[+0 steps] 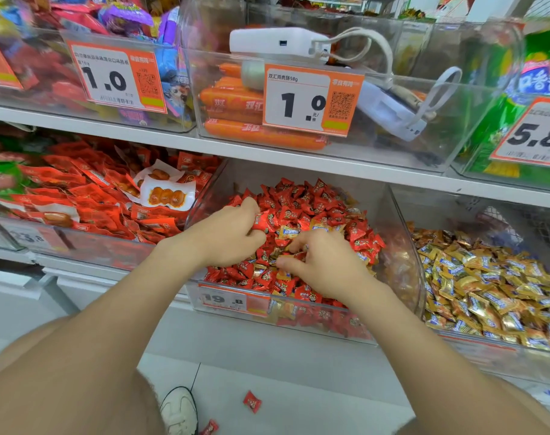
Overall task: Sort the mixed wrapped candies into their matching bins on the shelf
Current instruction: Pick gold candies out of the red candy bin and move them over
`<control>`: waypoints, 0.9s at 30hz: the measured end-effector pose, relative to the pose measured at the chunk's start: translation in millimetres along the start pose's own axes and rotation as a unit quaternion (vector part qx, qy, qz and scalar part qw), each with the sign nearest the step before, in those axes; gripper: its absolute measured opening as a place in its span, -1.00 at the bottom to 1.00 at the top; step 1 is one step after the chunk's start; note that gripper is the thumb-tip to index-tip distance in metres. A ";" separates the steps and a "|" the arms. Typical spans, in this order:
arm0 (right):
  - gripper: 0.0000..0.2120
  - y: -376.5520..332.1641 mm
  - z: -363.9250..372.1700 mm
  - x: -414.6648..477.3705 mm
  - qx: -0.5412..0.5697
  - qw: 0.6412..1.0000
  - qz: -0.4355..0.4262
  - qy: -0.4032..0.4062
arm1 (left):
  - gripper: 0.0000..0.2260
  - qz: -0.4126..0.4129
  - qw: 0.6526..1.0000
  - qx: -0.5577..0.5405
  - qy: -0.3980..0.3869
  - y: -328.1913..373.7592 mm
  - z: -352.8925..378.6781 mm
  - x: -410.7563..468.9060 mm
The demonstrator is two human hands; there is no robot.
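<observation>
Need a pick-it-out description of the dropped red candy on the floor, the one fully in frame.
Find the clear bin in mid-frame heaped with red candies. Straight below it on the pale floor, right of the white shoe, lies a red wrapped candy. The other dropped candy is cut off by the frame's bottom edge; this one shows whole.

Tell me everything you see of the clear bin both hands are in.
The middle bin is open-topped clear plastic, standing on the lower shelf. It is heaped with red candies, with a few gold candies mixed in. An orange price tag hangs on its front. The left hand grips red candies; the right hand has its fingers in the pile.
</observation>
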State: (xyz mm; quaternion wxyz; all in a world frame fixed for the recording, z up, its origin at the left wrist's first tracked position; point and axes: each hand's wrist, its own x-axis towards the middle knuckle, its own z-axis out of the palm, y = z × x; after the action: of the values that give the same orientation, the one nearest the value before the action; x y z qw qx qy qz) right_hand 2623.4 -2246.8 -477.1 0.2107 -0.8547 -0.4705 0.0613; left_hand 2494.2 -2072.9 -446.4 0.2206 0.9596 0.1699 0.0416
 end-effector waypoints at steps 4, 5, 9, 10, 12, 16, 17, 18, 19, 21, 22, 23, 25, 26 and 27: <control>-0.59 -6.4 6.8 7.0 -0.073 0.997 -0.009 -0.020 | -0.83 -0.001 0.999 0.041 -0.008 -5.1 2.1 -0.2; -0.63 -5.9 4.6 7.7 -0.056 0.998 -0.013 -0.019 | -0.84 -0.006 0.998 0.054 -0.007 -5.6 2.4 -0.4; -0.75 -5.5 -14.5 4.1 0.061 0.997 -0.017 -0.044 | -0.86 -0.024 0.997 0.075 0.008 -3.0 4.0 0.0; -0.76 -5.2 -19.4 2.9 0.077 0.996 -0.008 -0.035 | -0.83 -0.025 0.997 0.077 0.012 -2.4 4.3 0.1; -0.79 -4.4 -27.5 1.5 0.107 0.994 0.017 -0.004 | -0.77 -0.025 0.996 0.083 0.012 -2.8 5.0 1.2; -0.91 -1.5 -38.9 -0.3 0.238 0.969 0.066 -0.015 | -0.85 -0.032 0.997 0.073 0.010 -4.5 6.8 4.1; -0.87 -0.3 -40.6 -1.8 0.247 0.966 0.065 -0.031 | -0.88 -0.036 0.997 0.075 0.009 -4.3 7.1 4.1; -0.86 1.6 -41.2 -2.7 0.233 0.970 0.057 -0.044 | -0.90 -0.039 0.996 0.084 0.007 -4.0 7.7 3.6; -0.83 3.7 -41.4 -3.8 0.211 0.975 0.048 -0.052 | -0.89 -0.039 0.994 0.099 0.004 -3.7 8.7 2.8; -0.66 7.8 -40.6 -3.7 0.175 0.983 0.038 -0.045 | -0.91 -0.033 0.991 0.128 0.006 -5.1 12.0 0.7; -0.56 8.9 -41.3 -4.0 0.162 0.985 0.034 -0.041 | -0.94 -0.026 0.990 0.138 0.014 -6.4 13.7 0.1; -0.52 9.5 -42.7 -4.6 0.150 0.987 0.027 -0.043 | -0.96 -0.018 0.989 0.148 0.022 -6.8 14.9 -0.5; -0.62 11.9 -45.2 -6.6 0.136 0.989 0.005 -0.056 | -0.82 -0.023 0.987 0.156 0.024 -6.0 14.8 -1.3; -0.72 14.0 -45.4 -7.1 0.131 0.990 -0.009 -0.061 | -0.72 -0.037 0.987 0.158 0.014 -5.2 13.9 -1.5; -0.79 14.9 -45.6 -8.1 0.124 0.990 -0.024 -0.063 | -0.64 -0.051 0.985 0.162 0.004 -4.3 13.1 -1.7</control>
State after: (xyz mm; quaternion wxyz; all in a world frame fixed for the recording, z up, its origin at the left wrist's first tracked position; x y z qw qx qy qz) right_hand 2644.4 -2274.3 -442.9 0.2860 -0.8050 -0.4919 0.1681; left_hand 2493.3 -2075.3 -460.1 0.0632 0.9725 0.2240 0.0060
